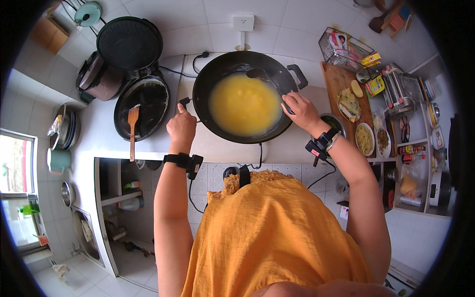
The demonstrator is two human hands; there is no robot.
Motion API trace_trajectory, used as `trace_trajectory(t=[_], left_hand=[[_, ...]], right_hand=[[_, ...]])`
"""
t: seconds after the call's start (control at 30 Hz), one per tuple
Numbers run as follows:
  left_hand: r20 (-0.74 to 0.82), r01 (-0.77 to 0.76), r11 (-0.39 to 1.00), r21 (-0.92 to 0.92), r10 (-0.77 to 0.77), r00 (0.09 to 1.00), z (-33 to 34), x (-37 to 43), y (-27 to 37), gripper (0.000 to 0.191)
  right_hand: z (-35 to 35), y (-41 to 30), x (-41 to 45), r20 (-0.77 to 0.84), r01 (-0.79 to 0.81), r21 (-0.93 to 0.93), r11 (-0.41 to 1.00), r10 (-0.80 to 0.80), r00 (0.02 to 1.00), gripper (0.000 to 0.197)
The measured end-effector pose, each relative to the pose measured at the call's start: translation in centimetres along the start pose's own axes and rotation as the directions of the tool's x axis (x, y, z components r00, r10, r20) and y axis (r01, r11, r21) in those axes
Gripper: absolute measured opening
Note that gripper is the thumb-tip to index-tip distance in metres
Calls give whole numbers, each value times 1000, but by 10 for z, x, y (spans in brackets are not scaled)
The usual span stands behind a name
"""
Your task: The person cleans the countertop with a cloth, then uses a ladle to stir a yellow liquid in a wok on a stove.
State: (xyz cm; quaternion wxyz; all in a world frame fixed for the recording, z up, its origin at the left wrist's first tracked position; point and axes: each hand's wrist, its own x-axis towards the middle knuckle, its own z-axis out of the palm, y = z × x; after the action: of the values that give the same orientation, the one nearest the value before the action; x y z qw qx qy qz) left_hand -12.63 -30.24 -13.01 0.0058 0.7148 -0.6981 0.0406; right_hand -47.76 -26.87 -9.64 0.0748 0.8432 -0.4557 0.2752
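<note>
A large black wok (pixel 202 122) stands on the counter, holding yellow, cloudy liquid (pixel 245 105). My right hand (pixel 300 111) grips the handle of a dark ladle (pixel 256 74) at the wok's right rim; the ladle's head lies at the far edge of the liquid. My left hand (pixel 182 128) is just left of the wok, its index finger raised against the black side handle (pixel 184 101). The other fingers are curled with nothing seen in them. Further left, a wooden spatula (pixel 133 120) rests across an open electric griddle (pixel 157 111).
On the right, a wooden cutting board (pixel 330 78) bears a plate of food (pixel 349 105) and a bowl of pale shreds (pixel 364 139). A metal bowl of greens (pixel 333 122) is near my right wrist. A wire basket (pixel 326 55) stands behind. A rice cooker (pixel 104 80) is at left.
</note>
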Motion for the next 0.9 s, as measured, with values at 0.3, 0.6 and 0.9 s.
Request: trace_trajectory(t=[0.3, 0.6, 0.9], left_hand=[[-1, -11, 1000, 9, 11, 1000, 1, 0, 0, 51], [-22, 25, 1000, -3, -25, 999, 5, 1, -1, 49], [-17, 25, 1000, -3, -25, 1000, 6, 2, -1, 50]], right_hand=[[26, -11, 13, 4, -434, 437, 787, 481, 877, 16], [18, -25, 3, 496, -652, 747, -132, 764, 413, 13], [-17, -29, 7, 352, -603, 789, 119, 716, 603, 12]])
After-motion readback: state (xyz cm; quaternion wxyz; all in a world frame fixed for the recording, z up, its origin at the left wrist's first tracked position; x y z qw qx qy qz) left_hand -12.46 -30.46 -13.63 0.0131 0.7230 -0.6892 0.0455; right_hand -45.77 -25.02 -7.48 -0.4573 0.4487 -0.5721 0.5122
